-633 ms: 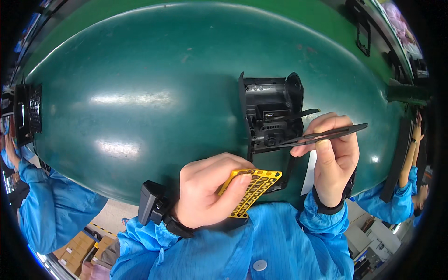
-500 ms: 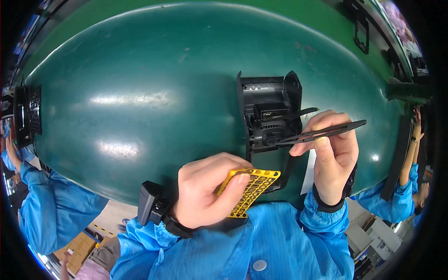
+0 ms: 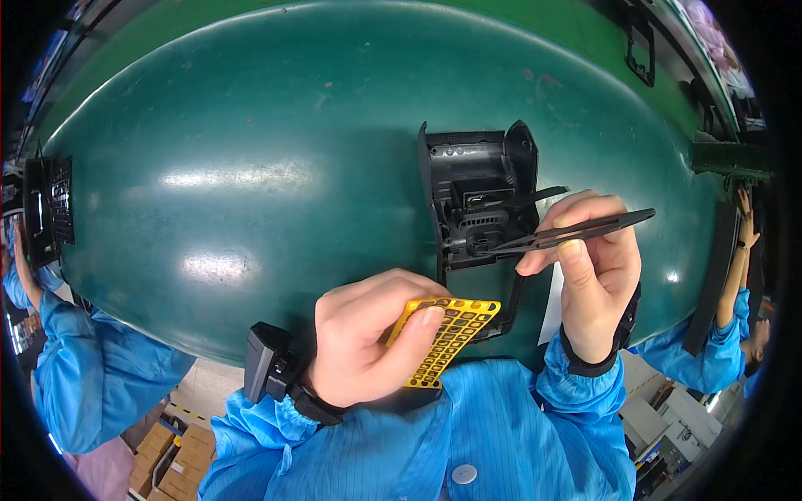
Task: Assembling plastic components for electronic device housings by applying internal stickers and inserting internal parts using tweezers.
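Tweezers (image 3: pixel 576 234) in the right hand (image 3: pixel 593 280) touch the black housing (image 3: pixel 476 196); the left hand (image 3: pixel 368 338) grips a yellow sheet (image 3: pixel 447 338); another black part (image 3: pixel 48 209) lies far left.

A glossy dark green work table (image 3: pixel 251 167) spreads ahead of and to the left of the hands, with pale streaks of overhead light reflected on it. Beyond its far edge runs a brighter green surface (image 3: pixel 535 21). Below and left of the hands, stacked cardboard boxes (image 3: pixel 171 463) stand on a pale floor (image 3: pixel 196 388).
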The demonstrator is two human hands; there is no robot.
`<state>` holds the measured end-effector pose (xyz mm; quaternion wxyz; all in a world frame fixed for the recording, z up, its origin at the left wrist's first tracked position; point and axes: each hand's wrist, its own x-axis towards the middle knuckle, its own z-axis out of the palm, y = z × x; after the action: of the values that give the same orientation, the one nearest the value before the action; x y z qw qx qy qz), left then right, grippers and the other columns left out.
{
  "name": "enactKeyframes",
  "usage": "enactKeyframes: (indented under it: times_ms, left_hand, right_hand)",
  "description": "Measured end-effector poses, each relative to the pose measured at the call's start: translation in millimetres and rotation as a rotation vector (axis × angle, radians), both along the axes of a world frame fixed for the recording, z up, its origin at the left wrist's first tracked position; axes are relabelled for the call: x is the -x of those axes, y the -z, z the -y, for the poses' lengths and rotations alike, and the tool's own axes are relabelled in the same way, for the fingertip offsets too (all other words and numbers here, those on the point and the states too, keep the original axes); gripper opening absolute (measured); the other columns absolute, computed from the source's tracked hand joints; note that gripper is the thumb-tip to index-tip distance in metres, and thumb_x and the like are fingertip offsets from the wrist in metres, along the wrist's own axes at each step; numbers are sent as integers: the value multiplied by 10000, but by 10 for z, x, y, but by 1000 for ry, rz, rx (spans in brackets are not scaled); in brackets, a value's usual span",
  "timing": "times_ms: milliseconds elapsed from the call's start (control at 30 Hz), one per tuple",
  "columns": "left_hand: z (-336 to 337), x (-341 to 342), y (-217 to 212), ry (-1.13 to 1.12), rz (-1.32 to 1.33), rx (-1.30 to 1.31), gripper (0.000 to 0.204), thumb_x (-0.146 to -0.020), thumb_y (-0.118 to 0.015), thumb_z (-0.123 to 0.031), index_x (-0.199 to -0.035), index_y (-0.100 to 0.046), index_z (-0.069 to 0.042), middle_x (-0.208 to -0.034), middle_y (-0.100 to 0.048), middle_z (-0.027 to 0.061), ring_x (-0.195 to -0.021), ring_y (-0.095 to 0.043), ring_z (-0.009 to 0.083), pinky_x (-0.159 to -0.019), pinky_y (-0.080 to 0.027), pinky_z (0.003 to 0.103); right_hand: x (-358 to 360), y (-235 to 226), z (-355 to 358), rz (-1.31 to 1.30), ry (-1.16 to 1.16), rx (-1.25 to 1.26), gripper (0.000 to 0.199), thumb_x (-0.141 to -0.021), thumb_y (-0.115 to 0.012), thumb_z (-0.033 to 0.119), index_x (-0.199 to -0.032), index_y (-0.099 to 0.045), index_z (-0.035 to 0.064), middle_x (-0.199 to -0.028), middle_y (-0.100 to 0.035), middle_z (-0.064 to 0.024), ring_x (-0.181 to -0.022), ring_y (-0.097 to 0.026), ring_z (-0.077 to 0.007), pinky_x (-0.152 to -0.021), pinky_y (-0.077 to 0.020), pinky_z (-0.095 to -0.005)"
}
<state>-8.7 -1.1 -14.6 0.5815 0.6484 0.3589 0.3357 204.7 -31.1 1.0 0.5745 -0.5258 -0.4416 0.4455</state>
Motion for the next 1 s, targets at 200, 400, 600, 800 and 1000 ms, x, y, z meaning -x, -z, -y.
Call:
enactKeyframes:
  times_ms: [200, 400, 600, 800, 1000]
  left_hand:
    - [13, -32, -13, 4, 1, 4, 251, -929, -544, -167, -855, -626, 58, -845, -680, 177, -703, -665, 209, -640, -510, 289]
    - [22, -60, -21, 9, 0, 7, 247, -930, -538, -161, -854, -625, 57, -847, -680, 178, -703, -665, 206, -641, -512, 288]
    - [47, -91, -25, 9, 4, 8, 242, -927, -537, -156, -844, -618, 57, -846, -680, 181, -703, -663, 203, -639, -512, 287]
    - [55, -128, -35, 13, 1, -5, 244, -926, -539, -158, -840, -617, 56, -845, -680, 182, -703, -664, 201, -637, -512, 285]
    - [31, -55, -13, 4, 3, -9, 244, -929, -536, -163, -855, -625, 51, -846, -681, 177, -699, -665, 202, -635, -513, 286]
  right_hand:
    - [-21, -4, 25, 2, -4, -2, 174, -917, -565, 46, -1043, -498, -53, -946, -560, -137, -733, -636, -158, -668, -539, -250]
    - [-48, -7, 36, -5, 3, 6, 174, -916, -566, 45, -1044, -497, -51, -950, -556, -135, -735, -631, -157, -669, -540, -249]
    - [-83, -3, 63, -15, 7, -8, 183, -918, -573, 61, -1041, -495, -49, -939, -557, -133, -733, -631, -157, -664, -539, -249]
    - [-114, -13, 75, -20, 11, -8, 181, -920, -570, 65, -1040, -494, -49, -937, -557, -131, -727, -628, -155, -662, -535, -249]
    - [-51, 1, 37, -9, -3, -1, 182, -919, -567, 58, -1046, -494, -50, -946, -554, -132, -729, -626, -153, -663, -532, -245]
